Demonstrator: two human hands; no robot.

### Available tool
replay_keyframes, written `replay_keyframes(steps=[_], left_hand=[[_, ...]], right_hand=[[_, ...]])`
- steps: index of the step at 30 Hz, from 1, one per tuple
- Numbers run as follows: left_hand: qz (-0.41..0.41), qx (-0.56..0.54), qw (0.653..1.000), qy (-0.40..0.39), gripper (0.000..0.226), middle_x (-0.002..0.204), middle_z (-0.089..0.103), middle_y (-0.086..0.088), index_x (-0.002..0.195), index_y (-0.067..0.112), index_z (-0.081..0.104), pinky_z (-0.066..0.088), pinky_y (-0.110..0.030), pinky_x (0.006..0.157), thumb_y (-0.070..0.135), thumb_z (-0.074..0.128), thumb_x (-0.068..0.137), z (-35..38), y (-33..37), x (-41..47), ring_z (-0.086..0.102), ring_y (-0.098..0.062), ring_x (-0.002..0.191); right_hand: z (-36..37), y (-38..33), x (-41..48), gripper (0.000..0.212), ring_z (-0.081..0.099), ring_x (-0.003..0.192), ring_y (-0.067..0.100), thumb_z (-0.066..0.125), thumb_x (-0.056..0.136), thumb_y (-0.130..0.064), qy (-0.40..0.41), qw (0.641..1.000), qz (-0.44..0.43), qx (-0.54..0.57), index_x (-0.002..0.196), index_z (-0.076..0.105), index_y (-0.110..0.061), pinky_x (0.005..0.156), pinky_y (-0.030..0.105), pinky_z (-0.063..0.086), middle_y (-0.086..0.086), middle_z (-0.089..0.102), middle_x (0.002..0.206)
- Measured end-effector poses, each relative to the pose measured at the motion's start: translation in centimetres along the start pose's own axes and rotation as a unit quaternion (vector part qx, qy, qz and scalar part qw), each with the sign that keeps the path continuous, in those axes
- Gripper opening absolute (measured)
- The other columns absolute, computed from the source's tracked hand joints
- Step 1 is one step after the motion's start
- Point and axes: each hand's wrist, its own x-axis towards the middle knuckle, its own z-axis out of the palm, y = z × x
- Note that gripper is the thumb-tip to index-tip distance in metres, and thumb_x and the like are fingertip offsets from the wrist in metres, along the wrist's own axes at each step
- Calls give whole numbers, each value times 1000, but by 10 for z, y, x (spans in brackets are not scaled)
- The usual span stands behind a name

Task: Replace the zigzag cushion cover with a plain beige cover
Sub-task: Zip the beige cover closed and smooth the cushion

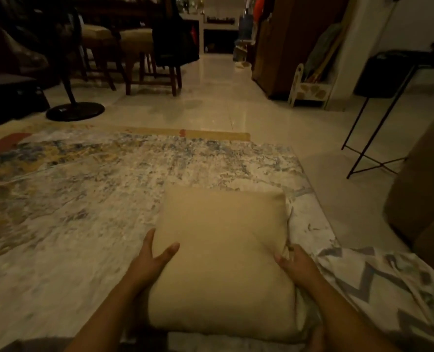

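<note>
A cushion in a plain beige cover [221, 257] lies on the rug in front of me. My left hand [155, 257] rests against its left side, thumb on top and fingers straight along the edge. My right hand [294, 262] grips the cushion's right edge, fingers curled into bunched beige fabric. The zigzag cover [383, 283], white with grey chevrons, lies crumpled on the rug just right of my right arm.
A mottled grey, blue and yellow rug [96, 189] covers the floor. Beyond it stand a fan base [75, 111], wooden stools [144, 54], a wardrobe [287, 47] and a thin black metal side table [378, 123]. A tan sofa edge [424, 189] is at right.
</note>
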Motion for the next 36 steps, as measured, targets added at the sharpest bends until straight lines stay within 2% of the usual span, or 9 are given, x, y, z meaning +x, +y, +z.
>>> replay_keyframes(steps=[5, 7, 10, 14, 19, 25, 29, 32, 36], left_hand=[[52, -58, 996, 50, 64, 119, 52, 0, 129, 36, 37, 51, -37, 79, 43, 76, 80, -1, 9, 6, 58, -12, 89], [47, -60, 995, 61, 62, 117, 55, 0, 124, 36, 42, 52, -38, 79, 44, 80, 76, -2, 10, 9, 60, -14, 90], [23, -95, 992, 85, 70, 120, 61, -2, 118, 36, 49, 54, -43, 84, 49, 88, 62, -2, 8, 15, 64, -21, 98], [-39, -87, 991, 90, 89, 120, 64, -9, 127, 18, 52, 53, -44, 87, 56, 89, 55, -2, 6, 20, 63, -26, 98], [-44, 1, 994, 104, 77, 121, 62, -12, 116, 23, 49, 44, -35, 77, 69, 78, 61, -5, 9, 15, 56, -23, 92], [-11, 291, 950, 110, 92, 141, 42, -22, 151, 27, 10, 43, -50, 98, 80, 40, 82, -10, 18, 2, 53, -40, 119], [108, 401, 908, 59, 72, 160, 9, -17, 150, 50, -6, 1, -71, 109, 79, 11, 86, 42, 35, -27, 21, -44, 143], [120, 358, 926, -22, 74, 162, -20, -5, 140, 60, -25, -4, -67, 113, 83, 16, 83, 45, 14, -24, -14, -42, 147], [162, 381, 903, -118, 113, 155, -39, 0, 133, 63, -33, -3, -66, 114, 96, 44, 57, 16, -3, -16, -28, -37, 144]], right_hand=[[-6, 12, 15, 3, 49, 73, 23, 61, 86, -5, 65, 995, 34, -60, 87, 57, -5, 59, 31, 33, 14, 61, 89], [-8, 15, 19, 13, 50, 66, 25, 60, 82, -6, 57, 993, 76, -73, 72, 52, -3, 57, 33, 37, 15, 59, 77], [-11, 24, 25, 19, 53, 72, 26, 61, 88, -9, 47, 989, 93, -109, 69, 58, -4, 67, 37, 45, 15, 59, 77], [-16, 22, 22, 19, 60, 96, 30, 63, 94, -14, 23, 986, 117, -114, 109, 65, -3, 83, 30, 46, 19, 66, 114], [-12, 12, 18, 2, 61, 92, 32, 63, 88, -4, 85, 986, 103, -99, 87, 62, -3, 81, 32, 48, 23, 68, 102], [12, -68, -9, 53, 45, 128, 39, 51, 90, -26, 106, 952, -34, -284, 141, 36, -26, 105, 48, 39, 19, 37, 148], [78, -91, -45, 73, -13, 151, 30, 37, 90, -68, -7, 910, -242, -338, 151, 2, -49, 120, 53, 0, 10, -11, 165], [85, -65, -42, 97, -34, 145, 23, 36, 75, -89, -81, 893, -263, -356, 147, -20, -54, 117, 53, -16, 3, -33, 159], [56, -51, -39, 131, -42, 140, 22, 56, 53, -95, -153, 854, -286, -406, 142, -30, -53, 116, 48, -19, -4, -45, 153]])
